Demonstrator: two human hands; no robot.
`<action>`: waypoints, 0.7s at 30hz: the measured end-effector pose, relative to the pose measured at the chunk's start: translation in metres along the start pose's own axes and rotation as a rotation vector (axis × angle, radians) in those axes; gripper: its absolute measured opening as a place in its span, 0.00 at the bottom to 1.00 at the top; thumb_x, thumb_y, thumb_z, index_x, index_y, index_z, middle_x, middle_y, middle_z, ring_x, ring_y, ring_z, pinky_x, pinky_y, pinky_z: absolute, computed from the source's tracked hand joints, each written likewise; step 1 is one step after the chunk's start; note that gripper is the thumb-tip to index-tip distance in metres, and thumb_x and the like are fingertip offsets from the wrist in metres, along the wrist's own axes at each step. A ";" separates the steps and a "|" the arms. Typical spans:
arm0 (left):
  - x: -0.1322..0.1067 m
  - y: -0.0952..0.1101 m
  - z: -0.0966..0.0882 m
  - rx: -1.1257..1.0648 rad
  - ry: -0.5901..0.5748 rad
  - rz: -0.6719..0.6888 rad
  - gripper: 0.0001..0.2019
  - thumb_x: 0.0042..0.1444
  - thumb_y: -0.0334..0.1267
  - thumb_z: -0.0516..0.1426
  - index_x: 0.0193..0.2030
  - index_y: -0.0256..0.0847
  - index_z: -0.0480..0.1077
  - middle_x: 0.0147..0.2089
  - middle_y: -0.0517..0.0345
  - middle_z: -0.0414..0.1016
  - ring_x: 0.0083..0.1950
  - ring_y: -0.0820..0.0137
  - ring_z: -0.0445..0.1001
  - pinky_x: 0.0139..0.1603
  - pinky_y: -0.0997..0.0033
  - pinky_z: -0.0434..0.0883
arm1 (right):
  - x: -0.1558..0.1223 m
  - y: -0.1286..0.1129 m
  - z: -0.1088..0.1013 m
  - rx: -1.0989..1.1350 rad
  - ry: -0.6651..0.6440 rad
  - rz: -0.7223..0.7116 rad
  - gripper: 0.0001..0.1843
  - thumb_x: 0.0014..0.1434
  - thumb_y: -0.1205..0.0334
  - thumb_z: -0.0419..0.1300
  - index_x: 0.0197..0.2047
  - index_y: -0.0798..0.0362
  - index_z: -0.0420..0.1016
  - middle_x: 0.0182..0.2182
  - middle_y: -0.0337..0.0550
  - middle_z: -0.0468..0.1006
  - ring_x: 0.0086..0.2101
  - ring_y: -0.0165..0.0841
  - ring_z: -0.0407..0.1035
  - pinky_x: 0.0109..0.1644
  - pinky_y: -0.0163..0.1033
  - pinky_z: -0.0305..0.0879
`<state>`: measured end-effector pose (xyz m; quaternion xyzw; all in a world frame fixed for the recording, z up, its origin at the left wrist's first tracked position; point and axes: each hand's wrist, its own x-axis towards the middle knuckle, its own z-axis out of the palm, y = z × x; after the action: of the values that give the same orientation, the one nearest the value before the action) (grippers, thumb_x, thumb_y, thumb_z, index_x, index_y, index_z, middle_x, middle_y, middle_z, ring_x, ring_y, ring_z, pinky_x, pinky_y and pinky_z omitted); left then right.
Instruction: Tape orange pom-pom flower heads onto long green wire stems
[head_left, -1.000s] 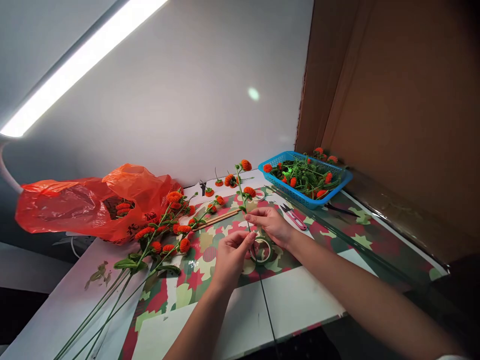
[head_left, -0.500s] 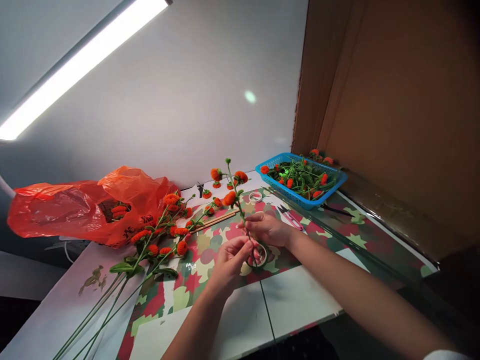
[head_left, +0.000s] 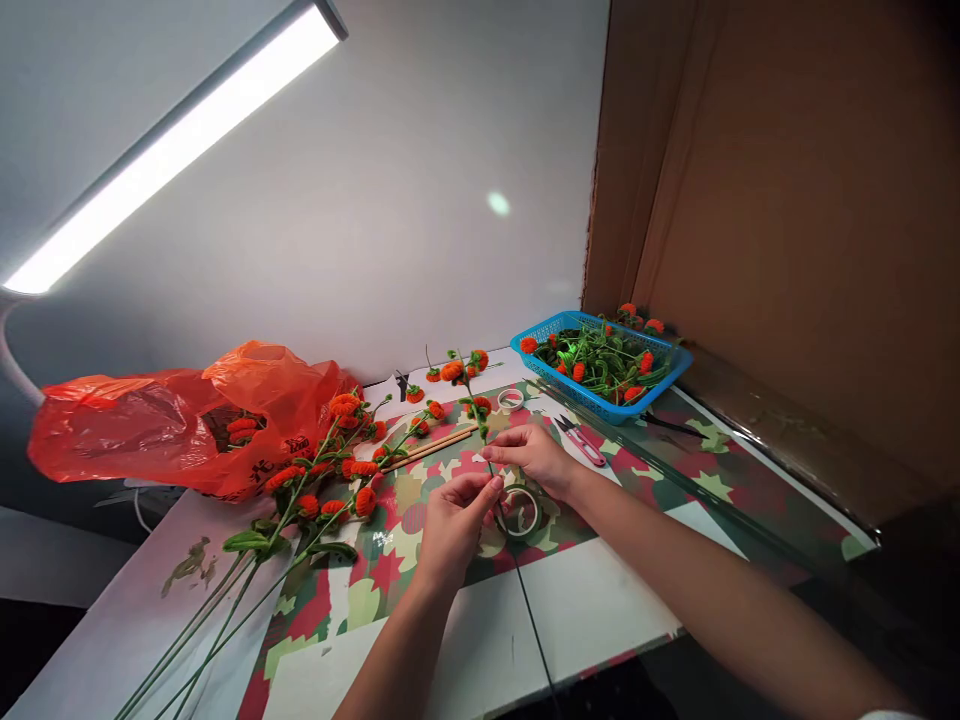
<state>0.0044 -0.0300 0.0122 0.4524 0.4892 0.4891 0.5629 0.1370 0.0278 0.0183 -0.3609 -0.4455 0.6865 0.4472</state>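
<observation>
My left hand (head_left: 459,520) is closed in a pinch on the thin green stem of an artificial flower (head_left: 478,405) with fuzzy orange blooms. Slightly higher up, my right hand (head_left: 534,458) pinches the same stem between thumb and fingers. The flower points away from me, its blooms beyond my fingertips, and its long stem runs down toward the table's front edge. A roll of tape (head_left: 534,512) is just beside my left fingertips; whether they touch it I cannot tell. Pink-handled thread snips (head_left: 583,446) lie to the right of my right hand.
A blue basket (head_left: 600,405) of green stems and orange blooms stands back right. At left are a red plastic bag (head_left: 150,420) and finished-looking flower stems (head_left: 232,590). Wooden sticks (head_left: 435,447), a smaller tape roll (head_left: 511,400) and loose blooms (head_left: 415,394) lie behind my hands.
The held flower has turned and its top has dropped lower, with the blooms now in different positions. My right hand has opened a small gap from the left. The view has shifted slightly.
</observation>
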 end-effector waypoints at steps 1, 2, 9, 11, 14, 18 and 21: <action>0.000 0.001 0.000 -0.020 0.006 0.014 0.11 0.42 0.42 0.65 0.26 0.34 0.74 0.22 0.60 0.71 0.20 0.80 0.63 0.22 0.80 0.60 | 0.000 0.000 0.000 0.024 -0.021 0.007 0.16 0.32 0.56 0.72 0.23 0.58 0.77 0.20 0.36 0.72 0.24 0.25 0.61 0.30 0.34 0.53; 0.000 0.002 -0.001 -0.049 0.006 0.021 0.11 0.42 0.42 0.65 0.25 0.34 0.74 0.21 0.60 0.71 0.21 0.80 0.63 0.22 0.80 0.60 | 0.001 0.001 -0.001 0.055 -0.048 0.018 0.16 0.33 0.56 0.72 0.24 0.58 0.78 0.20 0.36 0.72 0.23 0.24 0.60 0.30 0.34 0.53; 0.003 -0.001 -0.001 -0.258 -0.061 -0.048 0.15 0.38 0.44 0.66 0.29 0.34 0.74 0.22 0.59 0.70 0.21 0.78 0.64 0.21 0.80 0.59 | 0.000 0.004 -0.002 0.283 -0.127 0.116 0.15 0.32 0.58 0.73 0.25 0.56 0.77 0.21 0.36 0.73 0.23 0.24 0.62 0.29 0.33 0.57; 0.002 -0.002 0.001 -0.267 -0.110 -0.050 0.14 0.40 0.44 0.65 0.29 0.34 0.74 0.22 0.59 0.70 0.22 0.78 0.65 0.22 0.80 0.59 | -0.001 0.004 0.000 0.318 -0.148 0.116 0.16 0.31 0.59 0.73 0.24 0.56 0.76 0.21 0.36 0.73 0.22 0.23 0.62 0.28 0.32 0.57; 0.002 0.000 0.001 -0.210 -0.159 -0.050 0.14 0.43 0.44 0.64 0.31 0.35 0.74 0.24 0.59 0.70 0.22 0.78 0.64 0.22 0.80 0.59 | 0.000 0.003 0.000 0.321 -0.109 0.095 0.17 0.30 0.59 0.73 0.23 0.56 0.75 0.20 0.35 0.72 0.21 0.23 0.62 0.28 0.32 0.57; 0.024 0.016 -0.014 0.175 -0.191 0.050 0.13 0.49 0.46 0.59 0.33 0.36 0.74 0.27 0.54 0.72 0.27 0.72 0.67 0.27 0.74 0.63 | 0.002 0.002 -0.003 0.225 0.006 0.080 0.17 0.33 0.57 0.72 0.25 0.57 0.74 0.18 0.33 0.68 0.20 0.23 0.58 0.26 0.32 0.53; 0.067 0.044 -0.037 0.680 0.112 0.389 0.07 0.51 0.40 0.58 0.30 0.39 0.73 0.30 0.52 0.73 0.34 0.65 0.69 0.35 0.69 0.64 | 0.002 0.000 -0.005 0.162 0.030 0.045 0.17 0.35 0.57 0.71 0.26 0.57 0.74 0.19 0.34 0.67 0.21 0.23 0.57 0.26 0.32 0.51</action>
<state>-0.0343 0.0427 0.0447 0.6700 0.5582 0.4206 0.2503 0.1409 0.0313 0.0160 -0.3440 -0.3736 0.7246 0.4659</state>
